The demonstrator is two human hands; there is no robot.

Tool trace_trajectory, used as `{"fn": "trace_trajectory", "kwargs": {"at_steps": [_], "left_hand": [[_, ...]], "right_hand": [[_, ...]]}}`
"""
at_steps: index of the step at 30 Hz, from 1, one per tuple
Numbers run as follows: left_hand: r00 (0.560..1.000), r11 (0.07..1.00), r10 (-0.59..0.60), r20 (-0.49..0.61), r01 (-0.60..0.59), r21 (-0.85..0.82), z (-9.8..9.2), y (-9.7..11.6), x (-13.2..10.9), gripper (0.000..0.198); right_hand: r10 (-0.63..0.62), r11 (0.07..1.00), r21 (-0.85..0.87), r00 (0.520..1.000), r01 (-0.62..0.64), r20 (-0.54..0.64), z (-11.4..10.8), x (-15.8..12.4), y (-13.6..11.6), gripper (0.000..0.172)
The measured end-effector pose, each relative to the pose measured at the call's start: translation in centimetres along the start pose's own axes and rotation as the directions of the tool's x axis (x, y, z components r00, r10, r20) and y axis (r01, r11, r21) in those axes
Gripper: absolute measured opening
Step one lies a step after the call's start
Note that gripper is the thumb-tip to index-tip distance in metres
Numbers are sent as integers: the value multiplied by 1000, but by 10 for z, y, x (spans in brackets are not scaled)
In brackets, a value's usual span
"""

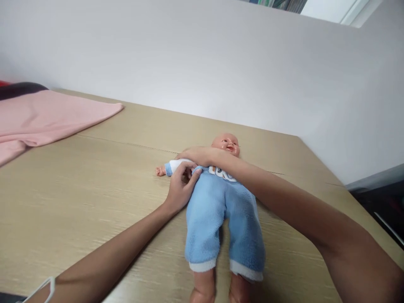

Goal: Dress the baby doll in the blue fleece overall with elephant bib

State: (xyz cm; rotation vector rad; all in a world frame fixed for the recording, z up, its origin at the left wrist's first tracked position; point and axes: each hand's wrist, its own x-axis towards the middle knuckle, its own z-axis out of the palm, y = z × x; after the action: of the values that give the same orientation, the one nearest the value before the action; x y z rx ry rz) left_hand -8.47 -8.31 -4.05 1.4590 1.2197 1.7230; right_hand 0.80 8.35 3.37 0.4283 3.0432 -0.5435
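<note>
A baby doll (229,143) lies face up on the wooden table (110,189), its legs toward me. It wears a fluffy blue outfit (224,210) with white cuffs and an animal face on the chest. My left hand (184,183) pinches the blue cloth at the doll's side, near the waist, thumb on top. Across the doll's chest reaches my right arm, and my right hand (197,155) rests by the doll's shoulder and the white sleeve on the left. The fingertips of my right hand are hidden.
Pink cloth (53,113) lies on the table at the far left, with dark and red items behind it. A pale wall (176,63) rises behind the table. Dark objects (383,206) stand beyond the right table edge.
</note>
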Motion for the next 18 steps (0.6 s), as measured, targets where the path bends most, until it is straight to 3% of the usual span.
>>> {"fn": "trace_trajectory", "kwargs": {"at_steps": [4,7,11,15,18], "left_hand": [[1000,1000,21,-1,-21,0,0,-1,-1,26],[995,995,96,22,-97,20,-1,-4,-3,22],[967,957,253,32,-255,134,-5,-7,-9,24],[913,890,407,-20,-391,232,-9,-11,-16,20],[904,898,420,-77,-401,182,-8,-13,-18,19]], "right_hand": [[93,995,-27,995,-94,-35,-3,-10,-14,27],[153,973,203,970,-114,-189,-11,-33,-22,34],[273,873,478,907,-95,-319,-17,-64,-26,52],[235,850,525,919,-36,-317,-15,-79,-26,51],[199,879,475,929,-28,-313,-10,-81,-28,49]]}}
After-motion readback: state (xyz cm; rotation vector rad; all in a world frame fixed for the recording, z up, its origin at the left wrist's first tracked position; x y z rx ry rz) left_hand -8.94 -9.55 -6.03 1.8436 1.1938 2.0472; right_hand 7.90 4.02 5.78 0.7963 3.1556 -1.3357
